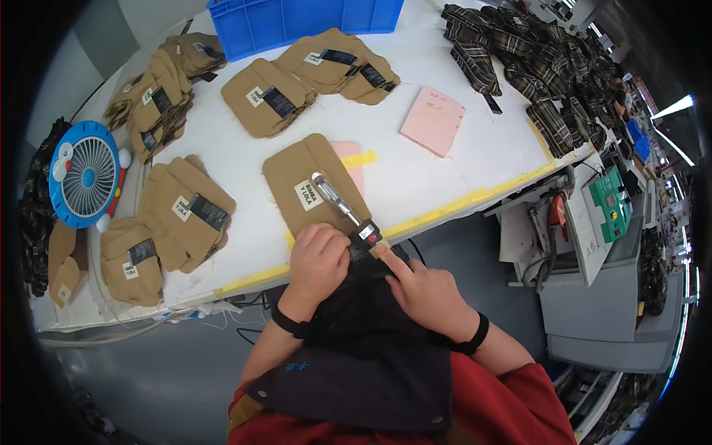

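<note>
At the table's near edge lies a stack of tan fabric pieces (319, 167) with a white printed label (308, 195). My left hand (319, 256) is closed over the stack's lower edge, fingers curled. A slim shiny metal tool (335, 196) with a black end rests slantwise over the fabric. My right hand (426, 289) has its index finger stretched to a small pale tab at the tool's black end; its other fingers are curled. Whatever lies between thumb and index is hidden. Dark label cloth (362, 256) shows beneath the black end.
More tan stacks lie at left (182, 215) and behind (267, 96). A blue crate (311, 26) stands at the back, a pink pad (434, 122) right of centre, plaid cloth (549, 67) far right. A blue fan (85, 174) is at left. Yellow tape (460, 208) lines the front edge.
</note>
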Available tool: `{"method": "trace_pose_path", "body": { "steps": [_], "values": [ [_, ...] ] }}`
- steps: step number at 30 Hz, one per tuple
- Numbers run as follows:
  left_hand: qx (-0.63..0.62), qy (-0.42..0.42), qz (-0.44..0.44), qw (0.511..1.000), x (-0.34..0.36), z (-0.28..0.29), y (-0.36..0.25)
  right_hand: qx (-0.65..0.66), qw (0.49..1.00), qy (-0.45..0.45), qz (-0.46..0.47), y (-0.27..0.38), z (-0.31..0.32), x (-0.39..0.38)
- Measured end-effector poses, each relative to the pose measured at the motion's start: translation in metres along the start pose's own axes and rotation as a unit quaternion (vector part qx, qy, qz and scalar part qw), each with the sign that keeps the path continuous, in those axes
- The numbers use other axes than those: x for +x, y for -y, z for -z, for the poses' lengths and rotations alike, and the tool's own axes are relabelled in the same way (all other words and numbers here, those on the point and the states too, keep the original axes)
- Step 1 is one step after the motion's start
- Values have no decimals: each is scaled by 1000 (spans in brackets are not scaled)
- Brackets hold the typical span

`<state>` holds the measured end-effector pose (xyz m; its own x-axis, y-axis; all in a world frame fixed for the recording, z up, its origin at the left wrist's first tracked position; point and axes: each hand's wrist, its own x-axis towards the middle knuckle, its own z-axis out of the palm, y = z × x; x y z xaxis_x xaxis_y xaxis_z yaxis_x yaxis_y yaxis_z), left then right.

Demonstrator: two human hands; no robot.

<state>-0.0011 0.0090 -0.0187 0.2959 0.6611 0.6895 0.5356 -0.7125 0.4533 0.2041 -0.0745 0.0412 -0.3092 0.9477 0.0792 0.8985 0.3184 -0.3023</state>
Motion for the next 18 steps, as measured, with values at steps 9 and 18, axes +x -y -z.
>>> {"method": "trace_pose_path", "body": {
  "steps": [9,18],
  "values": [
    [8,-3,2,1000,-4,0,1,-27,992,114,-37,13,39,-22],
    [-12,-8,6,1000,4,2,-3,-18,999,2,48,2,34,99]
  ]
}}
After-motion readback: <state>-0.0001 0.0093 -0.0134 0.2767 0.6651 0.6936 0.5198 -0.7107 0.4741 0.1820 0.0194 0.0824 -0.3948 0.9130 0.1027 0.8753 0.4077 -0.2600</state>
